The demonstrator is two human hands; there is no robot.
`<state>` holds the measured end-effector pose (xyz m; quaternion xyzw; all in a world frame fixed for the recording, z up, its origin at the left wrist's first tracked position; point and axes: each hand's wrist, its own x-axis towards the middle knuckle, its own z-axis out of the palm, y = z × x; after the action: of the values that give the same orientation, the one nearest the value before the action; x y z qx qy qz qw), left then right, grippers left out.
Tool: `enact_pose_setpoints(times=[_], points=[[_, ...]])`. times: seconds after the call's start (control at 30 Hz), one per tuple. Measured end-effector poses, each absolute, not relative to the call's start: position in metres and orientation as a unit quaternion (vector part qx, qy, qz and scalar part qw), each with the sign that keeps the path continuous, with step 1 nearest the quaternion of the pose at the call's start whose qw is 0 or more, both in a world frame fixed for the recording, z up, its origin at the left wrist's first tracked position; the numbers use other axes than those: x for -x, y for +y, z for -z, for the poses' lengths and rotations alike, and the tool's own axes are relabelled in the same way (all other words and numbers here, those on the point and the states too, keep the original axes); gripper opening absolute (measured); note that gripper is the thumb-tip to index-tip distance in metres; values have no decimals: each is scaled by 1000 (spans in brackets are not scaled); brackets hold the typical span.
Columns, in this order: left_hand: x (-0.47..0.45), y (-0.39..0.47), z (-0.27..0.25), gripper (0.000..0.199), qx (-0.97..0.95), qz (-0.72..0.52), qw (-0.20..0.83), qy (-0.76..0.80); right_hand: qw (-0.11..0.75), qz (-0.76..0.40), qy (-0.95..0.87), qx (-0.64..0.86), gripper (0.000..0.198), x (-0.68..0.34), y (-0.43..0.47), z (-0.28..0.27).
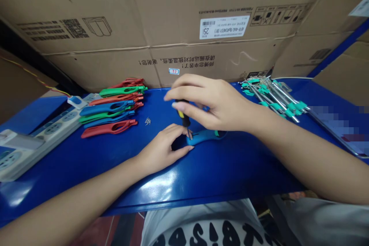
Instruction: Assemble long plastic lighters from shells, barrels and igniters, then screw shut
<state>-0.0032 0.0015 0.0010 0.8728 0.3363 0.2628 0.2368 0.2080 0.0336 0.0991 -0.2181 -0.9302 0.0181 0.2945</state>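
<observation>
A black and yellow screwdriver (186, 121) stands nearly upright in my right hand (206, 102), whose fingers are closed around the top of its handle. The screwdriver's tip meets the left end of a blue plastic handle (206, 137) lying on the blue table. My left hand (165, 144) pinches that same end between thumb and fingers, right beside the tip. A bit of green shows near the right end of the handle. Whether a screw sits under the tip is too small to tell.
Red, green and blue plastic handles (111, 109) lie stacked on the left, near a small pile of screws (148, 121). A white power strip (49, 132) runs along the left edge. Metal rods with green pieces (276, 96) and a phone-like device (337, 132) lie right. Cardboard (173, 15) stands behind.
</observation>
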Motion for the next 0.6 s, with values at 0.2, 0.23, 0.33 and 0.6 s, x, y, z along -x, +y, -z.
enact_pose_setpoints(times=[0.2, 0.23, 0.33, 0.6], points=[[2, 1, -1, 16, -870, -264, 238, 343, 282, -74, -938, 186, 29, -209, 33, -107], [2, 1, 0, 16, -868, -266, 238, 344, 291, -53, -937, 186, 28, -210, 33, -106], [2, 1, 2, 16, -867, -275, 236, 343, 304, 14, -933, 191, 35, -209, 34, -101], [2, 0, -1, 16, -868, -270, 240, 341, 268, -85, -941, 187, 36, -212, 37, -100]])
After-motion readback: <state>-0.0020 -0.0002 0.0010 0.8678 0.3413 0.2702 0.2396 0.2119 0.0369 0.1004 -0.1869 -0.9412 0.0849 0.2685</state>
